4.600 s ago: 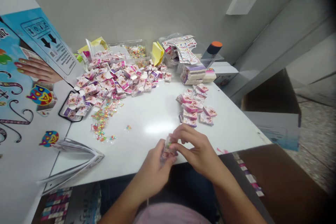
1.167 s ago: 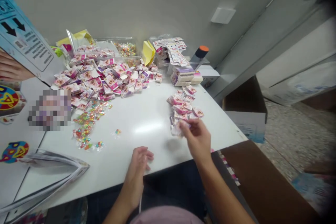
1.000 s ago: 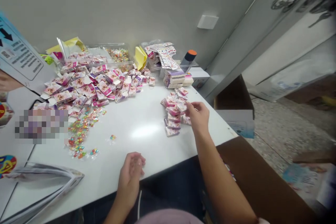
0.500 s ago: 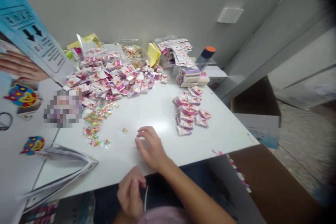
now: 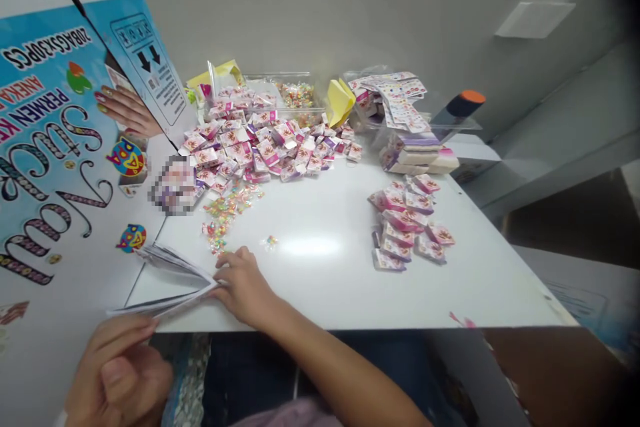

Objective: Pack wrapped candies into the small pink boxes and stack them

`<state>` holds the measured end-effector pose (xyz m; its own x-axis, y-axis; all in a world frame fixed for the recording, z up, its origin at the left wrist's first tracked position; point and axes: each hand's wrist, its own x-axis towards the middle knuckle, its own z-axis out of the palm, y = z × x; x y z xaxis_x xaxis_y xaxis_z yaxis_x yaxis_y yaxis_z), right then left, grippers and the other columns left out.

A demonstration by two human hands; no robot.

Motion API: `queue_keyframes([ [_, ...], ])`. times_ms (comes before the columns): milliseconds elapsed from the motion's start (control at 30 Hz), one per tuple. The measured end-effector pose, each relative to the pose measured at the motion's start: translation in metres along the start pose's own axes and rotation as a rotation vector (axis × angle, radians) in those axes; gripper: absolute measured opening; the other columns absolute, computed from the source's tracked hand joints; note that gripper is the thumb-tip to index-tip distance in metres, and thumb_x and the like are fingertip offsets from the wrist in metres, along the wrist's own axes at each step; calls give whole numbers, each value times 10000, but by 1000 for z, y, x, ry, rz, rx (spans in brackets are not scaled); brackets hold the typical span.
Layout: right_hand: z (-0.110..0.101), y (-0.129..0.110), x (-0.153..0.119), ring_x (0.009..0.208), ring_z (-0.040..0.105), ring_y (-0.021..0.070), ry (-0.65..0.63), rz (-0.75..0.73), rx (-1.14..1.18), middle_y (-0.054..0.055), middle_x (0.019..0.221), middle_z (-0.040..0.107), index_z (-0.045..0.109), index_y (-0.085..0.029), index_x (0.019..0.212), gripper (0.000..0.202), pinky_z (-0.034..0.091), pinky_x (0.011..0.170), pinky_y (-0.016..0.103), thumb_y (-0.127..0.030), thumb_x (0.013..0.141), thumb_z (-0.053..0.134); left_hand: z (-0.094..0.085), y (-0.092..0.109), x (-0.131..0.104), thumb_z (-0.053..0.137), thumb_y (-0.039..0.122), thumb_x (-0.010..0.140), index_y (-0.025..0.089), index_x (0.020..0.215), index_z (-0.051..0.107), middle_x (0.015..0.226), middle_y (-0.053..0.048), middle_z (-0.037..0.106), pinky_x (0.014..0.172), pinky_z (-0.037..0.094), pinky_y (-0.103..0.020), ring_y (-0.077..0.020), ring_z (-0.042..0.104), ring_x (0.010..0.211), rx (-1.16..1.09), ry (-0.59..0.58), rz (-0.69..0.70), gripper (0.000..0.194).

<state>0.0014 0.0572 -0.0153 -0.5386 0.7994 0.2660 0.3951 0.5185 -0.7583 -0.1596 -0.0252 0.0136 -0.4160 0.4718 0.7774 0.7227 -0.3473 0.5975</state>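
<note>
My right hand (image 5: 245, 288) is closed on the near corner of a white folded booklet (image 5: 173, 300), thumb and fingers at its spine. The booklet stands partly spread at the left of the table, its pages fanned toward the printed carton. Below it, at the table's front edge, my left hand (image 5: 120, 370) is loosely curled, thumb apart from the index finger, whose tip is close to the booklet's lower edge. Nothing shows in that hand. Beyond my right hand lie small clear packets of coloured candy (image 5: 225, 210) and a single packet (image 5: 271, 241).
A heap of small pink-and-white boxes (image 5: 260, 147) lies at the back, before clear trays (image 5: 280, 112). More small boxes (image 5: 407, 227) stand in rows at right. A dark bottle with an orange top (image 5: 463, 105) leans behind. A large printed carton (image 5: 65, 147) borders the left.
My right hand has moved left from the bare table and taken hold of the booklet. My left hand has moved left, toward the booklet's near edge. The view has turned left.
</note>
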Motion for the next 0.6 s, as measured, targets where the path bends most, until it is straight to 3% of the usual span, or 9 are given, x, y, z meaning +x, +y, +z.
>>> queue_keyframes([
  [33, -2, 1, -3, 1015, 490, 252, 17, -11, 11, 78, 1092, 665, 714, -207, 829, 67, 461, 893, 422, -266, 860, 720, 4, 1, 2, 445, 470, 902, 209, 638, 520, 625, -53, 592, 583, 458, -362, -210, 584, 598, -15, 67, 86, 378],
  [100, -14, 1, -11, 1003, 509, 250, 87, 12, 35, 71, 1072, 684, 709, -207, 806, 47, 458, 903, 442, -180, 844, 717, 13, 6, 4, 502, 321, 884, 186, 701, 578, 648, -50, 611, 594, 466, -346, -197, 597, 600, 17, 66, 217, 239],
  [167, -37, -3, -20, 1022, 545, 253, 188, 55, 89, 65, 1085, 696, 701, -217, 830, 76, 433, 958, 497, -142, 832, 707, 21, 13, 4, 603, 247, 817, 168, 833, 635, 789, -84, 669, 712, 499, -386, -228, 644, 735, 131, -95, 265, 86],
  [267, -83, -16, -32, 1027, 636, 217, 247, 58, 298, 50, 1077, 721, 696, -238, 939, 99, 437, 1017, 472, -180, 894, 629, 35, 32, 1, 738, 255, 727, 152, 1116, 632, 1217, -189, 634, 985, 421, -506, -340, 591, 1135, 248, -388, 213, 416],
  [333, -112, -26, -39, 901, 694, 192, 182, 71, 421, 36, 967, 749, 708, -225, 979, 145, 539, 864, 353, -226, 942, 568, 48, 52, -5, 723, 296, 768, 187, 1214, 608, 1324, -165, 589, 1052, 379, -498, -340, 526, 1246, 118, -595, 0, 474],
  [400, -133, -36, -48, 838, 711, 189, 211, 51, 397, 32, 912, 757, 713, -223, 1008, 187, 564, 779, 316, -217, 962, 532, 61, 72, -12, 659, 332, 843, 216, 1083, 681, 1096, -97, 698, 929, 471, -397, -283, 630, 1048, -121, -786, -314, 267],
  [467, -145, -42, -60, 929, 708, 210, 263, -48, 249, 49, 1010, 756, 681, -251, 1136, 286, 564, 842, 365, -144, 965, 478, 72, 91, -19, 628, 407, 874, 196, 903, 710, 817, -49, 703, 732, 496, -312, -225, 648, 789, -355, -887, -686, 228],
  [533, -148, -43, -73, 1127, 649, 238, 205, -173, 86, 70, 1214, 702, 564, -287, 1333, 440, 514, 976, 453, -98, 953, 445, 81, 104, -24, 632, 512, 852, 174, 862, 701, 725, -31, 677, 636, 476, -281, -197, 626, 688, -560, -835, -1023, 345],
  [600, -144, -39, -86, 1293, 539, 258, 74, -242, -10, 85, 1361, 618, 431, -286, 1453, 526, 419, 1093, 516, -144, 949, 484, 88, 112, -27, 630, 596, 821, 162, 932, 697, 788, -47, 699, 659, 493, -290, -206, 648, 729, -714, -683, -1239, 453],
])
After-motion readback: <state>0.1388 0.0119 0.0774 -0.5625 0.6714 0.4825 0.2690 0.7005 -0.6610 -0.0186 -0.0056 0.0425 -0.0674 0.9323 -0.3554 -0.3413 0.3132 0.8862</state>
